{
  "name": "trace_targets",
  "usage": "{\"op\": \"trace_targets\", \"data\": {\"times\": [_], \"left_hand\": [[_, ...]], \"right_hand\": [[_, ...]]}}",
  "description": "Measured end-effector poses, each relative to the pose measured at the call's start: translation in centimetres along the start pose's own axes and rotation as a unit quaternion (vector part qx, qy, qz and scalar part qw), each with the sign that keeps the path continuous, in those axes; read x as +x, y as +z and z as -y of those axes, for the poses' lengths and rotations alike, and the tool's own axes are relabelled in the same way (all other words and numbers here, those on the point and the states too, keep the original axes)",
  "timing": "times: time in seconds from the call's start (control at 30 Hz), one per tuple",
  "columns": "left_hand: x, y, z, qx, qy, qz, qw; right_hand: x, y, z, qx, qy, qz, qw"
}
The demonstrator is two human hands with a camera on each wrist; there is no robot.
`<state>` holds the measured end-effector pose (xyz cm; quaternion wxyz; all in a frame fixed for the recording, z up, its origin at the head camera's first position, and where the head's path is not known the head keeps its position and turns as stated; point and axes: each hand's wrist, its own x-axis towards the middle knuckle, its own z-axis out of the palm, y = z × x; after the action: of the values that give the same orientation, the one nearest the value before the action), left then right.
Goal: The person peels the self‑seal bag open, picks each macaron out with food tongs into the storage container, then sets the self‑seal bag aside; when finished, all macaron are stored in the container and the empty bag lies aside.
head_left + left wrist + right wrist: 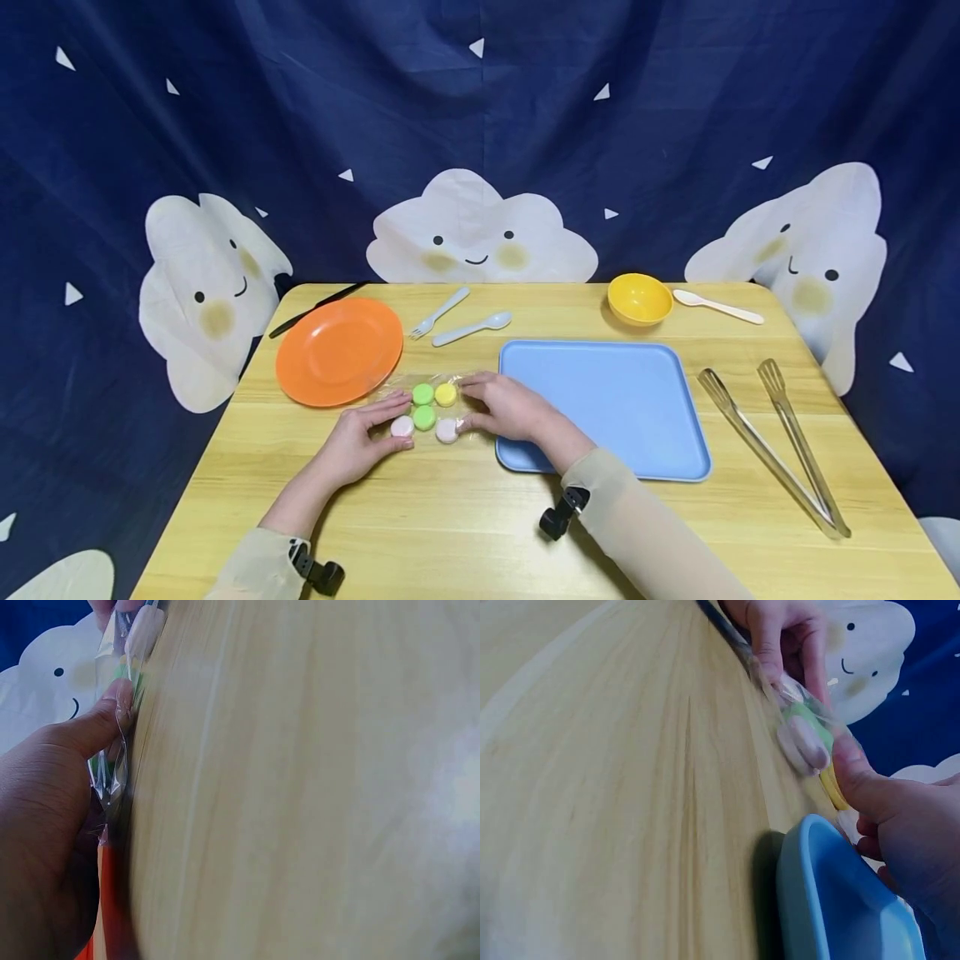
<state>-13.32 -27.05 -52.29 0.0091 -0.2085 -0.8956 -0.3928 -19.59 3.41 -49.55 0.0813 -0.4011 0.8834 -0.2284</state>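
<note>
A clear plastic bag [111, 784] of round, macaron-like pieces lies between my hands on the table, left of the blue tray. Inside show two green pieces [423, 417], a yellow one [446, 394] and two pale pink ones [447, 430]. My left hand [358, 440] pinches the bag's left edge, its thumb on the near side. At the opposite edge my right hand [506, 408] pinches the plastic between thumb and fingers, its wrist above the tray. Fingertips beneath the bag are hidden.
An orange plate [339, 352] lies at left over a black utensil [300, 321]. A grey-blue fork [441, 312] and spoon [472, 328] sit behind the bag. The blue tray [600, 408], yellow bowl [640, 299], pale spoon [718, 307] and metal tongs [772, 450] are rightward.
</note>
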Motion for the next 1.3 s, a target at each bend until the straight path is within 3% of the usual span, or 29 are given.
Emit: {"op": "trace_targets", "data": {"times": [0.4, 0.5, 0.7, 0.9, 1.1, 1.3], "left_hand": [[0.0, 0.2, 0.0, -0.007, -0.002, 0.0, 1.0], [0.1, 0.2, -0.1, -0.002, -0.001, 0.004, 1.0], [0.1, -0.4, -0.6, 0.019, 0.008, 0.021, 0.9996], [0.1, -1.0, -0.9, 0.026, 0.012, 0.04, 0.9988], [0.1, -1.3, -1.1, 0.036, 0.016, 0.042, 0.9984], [0.0, -1.4, -1.3, 0.052, 0.009, 0.036, 0.998]], "right_hand": [[-0.8, 0.3, -0.7, 0.039, -0.043, 0.005, 0.998], [-0.9, 0.2, -0.8, 0.023, -0.043, 0.005, 0.999], [-1.1, -0.3, -0.9, -0.059, -0.026, 0.02, 0.998], [-1.5, -1.3, -0.5, -0.05, -0.02, 0.038, 0.998], [-3.2, -3.3, -0.1, 0.023, -0.019, -0.006, 1.0], [-6.8, -6.1, -0.2, 0.072, -0.023, -0.098, 0.992]]}}
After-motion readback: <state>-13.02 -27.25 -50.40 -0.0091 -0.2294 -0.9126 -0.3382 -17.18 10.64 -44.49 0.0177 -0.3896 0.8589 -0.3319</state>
